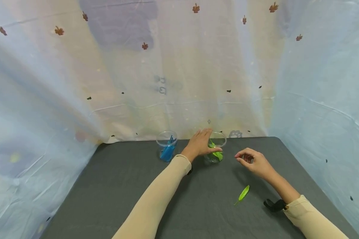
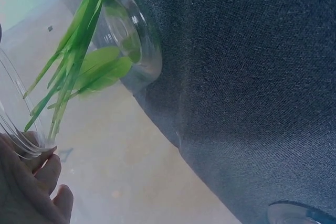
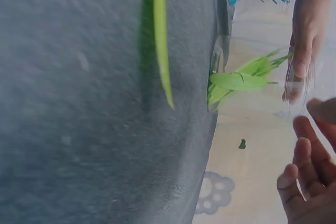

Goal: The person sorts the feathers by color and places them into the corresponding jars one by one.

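Observation:
My left hand point(image 1: 201, 142) grips the rim of a clear plastic cup point(image 1: 210, 159), thumb across the near side and fingers behind. Inside stand several green feathers point(image 2: 79, 51), their thin quills pointing up. To the right of this cup hovers my right hand point(image 1: 254, 162), fingers loosely bent, thumb near the index finger, nothing visible between them. One loose green feather point(image 1: 243, 194) lies on the dark table below the right hand; in the right wrist view, this feather point(image 3: 160, 35) crosses the upper part.
A second clear cup point(image 1: 158, 141) holding several blue feathers point(image 1: 168, 152) stands left of the left hand. Grey-black cloth covers the table point(image 1: 113, 192). A patterned curtain point(image 1: 179, 66) hangs right behind the table's back edge and along both sides.

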`<state>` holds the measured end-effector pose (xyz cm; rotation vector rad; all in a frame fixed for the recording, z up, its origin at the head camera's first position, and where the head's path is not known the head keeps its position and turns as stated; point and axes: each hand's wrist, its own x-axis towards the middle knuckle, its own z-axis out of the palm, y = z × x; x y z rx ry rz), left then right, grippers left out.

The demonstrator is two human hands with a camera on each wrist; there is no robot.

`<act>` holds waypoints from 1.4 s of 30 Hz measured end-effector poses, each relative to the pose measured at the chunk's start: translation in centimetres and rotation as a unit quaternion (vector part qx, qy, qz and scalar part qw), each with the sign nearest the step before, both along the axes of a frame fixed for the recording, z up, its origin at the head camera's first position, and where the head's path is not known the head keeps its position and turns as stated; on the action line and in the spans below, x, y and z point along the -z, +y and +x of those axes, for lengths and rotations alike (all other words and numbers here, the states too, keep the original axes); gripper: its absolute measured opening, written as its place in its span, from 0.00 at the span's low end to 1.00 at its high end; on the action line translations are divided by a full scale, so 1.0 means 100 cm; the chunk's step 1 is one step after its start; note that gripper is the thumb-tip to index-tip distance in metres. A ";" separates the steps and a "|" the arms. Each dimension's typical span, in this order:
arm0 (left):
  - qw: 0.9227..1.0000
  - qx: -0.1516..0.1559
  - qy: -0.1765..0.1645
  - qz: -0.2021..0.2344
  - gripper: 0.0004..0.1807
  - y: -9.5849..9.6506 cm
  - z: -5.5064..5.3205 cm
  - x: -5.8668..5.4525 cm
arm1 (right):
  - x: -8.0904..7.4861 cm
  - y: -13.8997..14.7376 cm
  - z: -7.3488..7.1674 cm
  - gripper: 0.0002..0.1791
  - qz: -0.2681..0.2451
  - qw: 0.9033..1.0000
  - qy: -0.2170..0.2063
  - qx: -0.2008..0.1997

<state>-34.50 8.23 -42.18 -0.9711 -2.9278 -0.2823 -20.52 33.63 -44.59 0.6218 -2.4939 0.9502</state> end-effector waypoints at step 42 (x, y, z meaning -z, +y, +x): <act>1.000 0.012 0.001 0.009 0.61 -0.004 0.004 -0.002 | 0.010 -0.022 0.047 0.07 0.114 0.919 -0.280 -0.255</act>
